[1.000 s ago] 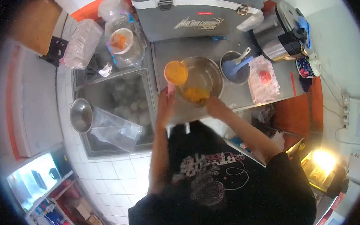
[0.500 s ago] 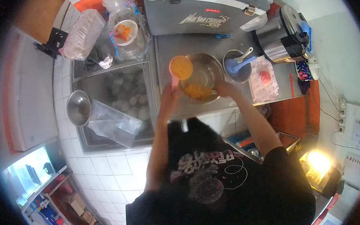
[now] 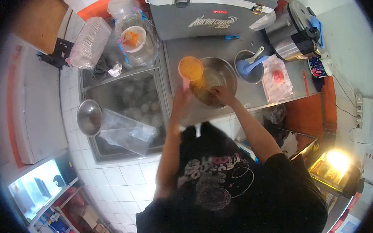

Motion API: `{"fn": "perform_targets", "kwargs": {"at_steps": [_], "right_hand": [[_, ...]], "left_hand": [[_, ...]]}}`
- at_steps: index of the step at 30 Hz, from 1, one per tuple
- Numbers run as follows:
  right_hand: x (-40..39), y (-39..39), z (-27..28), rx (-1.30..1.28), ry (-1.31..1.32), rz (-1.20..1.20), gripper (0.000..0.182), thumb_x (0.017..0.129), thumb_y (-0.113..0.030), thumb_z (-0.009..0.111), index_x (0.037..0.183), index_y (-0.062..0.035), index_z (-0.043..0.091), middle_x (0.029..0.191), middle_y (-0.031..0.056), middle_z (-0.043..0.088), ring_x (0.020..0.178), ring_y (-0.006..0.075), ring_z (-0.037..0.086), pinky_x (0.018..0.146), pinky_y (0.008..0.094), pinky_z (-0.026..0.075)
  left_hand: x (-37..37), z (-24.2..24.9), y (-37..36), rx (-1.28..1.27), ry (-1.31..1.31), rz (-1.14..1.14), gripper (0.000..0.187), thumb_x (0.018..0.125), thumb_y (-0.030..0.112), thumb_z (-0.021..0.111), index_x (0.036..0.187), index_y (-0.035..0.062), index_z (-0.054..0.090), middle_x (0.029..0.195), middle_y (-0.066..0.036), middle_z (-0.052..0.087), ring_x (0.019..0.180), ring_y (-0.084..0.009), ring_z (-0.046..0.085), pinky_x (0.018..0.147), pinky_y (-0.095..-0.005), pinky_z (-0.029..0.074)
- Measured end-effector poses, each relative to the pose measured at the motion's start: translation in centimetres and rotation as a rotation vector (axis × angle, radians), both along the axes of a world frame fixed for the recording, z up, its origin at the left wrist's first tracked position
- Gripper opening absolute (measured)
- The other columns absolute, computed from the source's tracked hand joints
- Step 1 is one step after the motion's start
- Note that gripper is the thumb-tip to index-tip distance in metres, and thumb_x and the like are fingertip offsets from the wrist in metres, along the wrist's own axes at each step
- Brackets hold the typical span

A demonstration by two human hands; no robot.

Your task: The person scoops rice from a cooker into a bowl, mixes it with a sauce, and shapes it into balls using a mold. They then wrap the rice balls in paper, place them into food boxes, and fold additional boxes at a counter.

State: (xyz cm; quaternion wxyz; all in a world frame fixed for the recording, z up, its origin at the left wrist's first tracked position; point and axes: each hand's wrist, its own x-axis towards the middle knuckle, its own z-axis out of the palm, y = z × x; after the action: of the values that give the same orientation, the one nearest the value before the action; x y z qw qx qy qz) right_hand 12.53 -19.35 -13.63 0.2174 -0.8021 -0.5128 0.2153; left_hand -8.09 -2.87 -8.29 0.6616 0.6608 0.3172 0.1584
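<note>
My left hand point(image 3: 180, 100) is closed round the handle of a pink scoop point(image 3: 185, 83). Orange food point(image 3: 191, 68) fills its round cup, held over the left rim of a metal mixing bowl point(image 3: 231, 78). More orange bits point(image 3: 199, 84) lie in that bowl, partly hidden by the scoop. Over the bowl's right front side, my right hand point(image 3: 222, 96) has its fingers curled together, pointing inward. What they grip is too small and blurred to name. Right of the bowl stands a dark pot point(image 3: 243, 55) with a blue ladle point(image 3: 251, 65) inside.
A grey cooler box point(image 3: 210, 14) stands behind the bowl, and a rice cooker point(image 3: 294, 35) at the back right. Patterned paper point(image 3: 278, 88) lies on the metal counter. On the left are a small metal bowl point(image 3: 89, 118), a plastic bag point(image 3: 126, 130) and a cup of orange food point(image 3: 132, 38).
My right hand has shifted left and further over the bowl. The scoop stays above the bowl's left rim. The whole view has shifted slightly as my head moved.
</note>
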Motion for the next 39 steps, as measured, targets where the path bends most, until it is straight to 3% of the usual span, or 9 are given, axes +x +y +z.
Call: {"fn": "perform_targets", "kwargs": {"at_steps": [3,8,13,18,22,24,31,33,39], "right_hand": [[-0.7,0.1,3.2,-0.079,0.409,-0.200,0.031,0.094,-0.025,0.050,0.105,-0.0003,0.064,0.095,0.0202,0.065,0.089,0.0325,0.064,0.083,0.0421,0.049],[-1.0,-1.6,8.3,-0.043,0.256,-0.210,0.022,0.095,-0.017,0.051,0.095,0.0026,0.061,0.080,0.0166,0.062,0.074,0.0274,0.058,0.071,0.0381,0.046],[0.1,-4.1,10.9,0.047,0.309,-0.316,0.022,0.095,-0.017,0.050,0.093,0.0020,0.061,0.081,0.0184,0.063,0.076,0.0353,0.059,0.072,0.0402,0.047],[-2.2,-3.5,11.6,0.254,-0.363,-0.273,0.026,0.092,-0.010,0.046,0.114,0.0004,0.055,0.104,0.0266,0.059,0.097,0.0436,0.057,0.081,0.0453,0.047],[-5.8,-1.8,11.6,0.114,-0.171,-0.427,0.040,0.083,0.001,0.045,0.122,0.0065,0.046,0.123,0.0317,0.047,0.105,0.0443,0.053,0.091,0.0472,0.045],[-6.8,-2.4,10.0,0.205,-0.614,-0.112,0.046,0.078,0.004,0.045,0.123,0.0150,0.040,0.137,0.0333,0.033,0.110,0.0451,0.051,0.096,0.0466,0.043],[-5.6,-0.8,15.9,0.163,-0.629,0.121,0.047,0.079,0.005,0.047,0.125,0.0157,0.039,0.145,0.0310,0.022,0.122,0.0435,0.044,0.097,0.0434,0.044],[-5.3,-0.4,20.2,-0.164,-0.087,0.145,0.045,0.078,0.007,0.046,0.123,0.0100,0.045,0.142,0.0299,0.029,0.123,0.0412,0.045,0.097,0.0436,0.044],[-2.9,-0.5,22.6,-0.360,-0.235,0.318,0.040,0.078,0.005,0.050,0.118,0.0069,0.050,0.120,0.0261,0.051,0.115,0.0381,0.051,0.095,0.0436,0.045]], "left_hand": [[0.1,1.7,0.6,0.203,0.086,-0.024,0.037,0.102,0.031,0.039,0.118,-0.0017,0.047,0.102,-0.012,0.053,0.081,-0.0193,0.055,0.077,-0.0360,0.048],[-0.1,-4.5,2.1,0.257,-0.050,0.068,0.034,0.101,0.030,0.041,0.114,-0.0002,0.048,0.090,-0.014,0.054,0.076,-0.0248,0.055,0.069,-0.0379,0.046],[0.9,2.0,-0.3,0.434,0.044,-0.018,0.034,0.101,0.035,0.042,0.116,0.0041,0.048,0.080,-0.010,0.054,0.069,-0.0191,0.056,0.061,-0.0326,0.046],[3.4,-3.6,-3.5,0.469,-0.073,-0.092,0.033,0.099,0.036,0.045,0.115,0.0069,0.049,0.070,-0.009,0.054,0.060,-0.0153,0.055,0.056,-0.0304,0.046],[4.1,-3.6,-4.7,0.405,-0.154,-0.212,0.033,0.099,0.032,0.047,0.118,0.0054,0.046,0.065,-0.007,0.054,0.051,-0.0148,0.053,0.047,-0.0298,0.043],[3.6,-1.2,-4.9,0.421,-0.251,-0.249,0.035,0.098,0.031,0.047,0.122,0.0050,0.044,0.063,-0.006,0.053,0.049,-0.0143,0.052,0.044,-0.0289,0.041],[2.9,-1.8,-3.8,0.431,0.007,-0.299,0.053,0.099,0.031,0.045,0.143,0.0065,0.028,0.062,-0.004,0.052,0.047,-0.0151,0.050,0.043,-0.0313,0.040],[2.7,-0.4,-3.6,0.469,0.037,-0.308,0.052,0.100,0.031,0.044,0.143,0.0080,0.027,0.063,-0.004,0.052,0.046,-0.0149,0.049,0.043,-0.0313,0.041],[2.5,-3.1,-3.0,0.393,-0.011,-0.361,0.043,0.100,0.033,0.043,0.136,0.0089,0.039,0.063,0.000,0.048,0.049,-0.0082,0.047,0.043,-0.0248,0.038]]}}
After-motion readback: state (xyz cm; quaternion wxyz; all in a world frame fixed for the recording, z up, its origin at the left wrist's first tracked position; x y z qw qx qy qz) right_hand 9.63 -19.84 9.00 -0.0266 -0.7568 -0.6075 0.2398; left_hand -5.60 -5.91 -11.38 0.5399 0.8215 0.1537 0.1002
